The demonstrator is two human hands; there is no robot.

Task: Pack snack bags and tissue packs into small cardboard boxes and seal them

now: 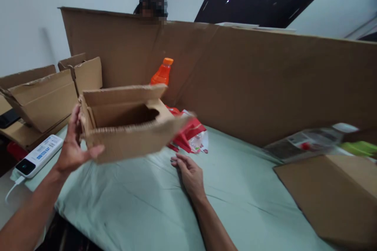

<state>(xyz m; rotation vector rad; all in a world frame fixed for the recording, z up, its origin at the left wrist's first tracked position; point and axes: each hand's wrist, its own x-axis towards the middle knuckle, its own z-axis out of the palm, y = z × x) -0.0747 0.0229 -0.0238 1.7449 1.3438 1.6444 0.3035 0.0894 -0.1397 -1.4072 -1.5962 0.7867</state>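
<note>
My left hand [72,141] grips the left end of an open cardboard box [129,145], its thumb on the near wall and its fingers around the end. The box is raised above the pale green cloth [141,208] and its flaps stand up. Loosely curled, my right hand [191,174] is low over the cloth, just right of and below the box. I see nothing between its fingers. Behind the box are an orange bottle [161,72] and a red and white plastic packet [188,135], both partly hidden by it.
A tall cardboard panel [250,82] spans the back; a person's head [151,2] shows above it. More open cardboard boxes [47,98] and a white power bank [41,155] with a cable are at left. At right lie a cardboard box [324,192] and a blurred clear container [309,141].
</note>
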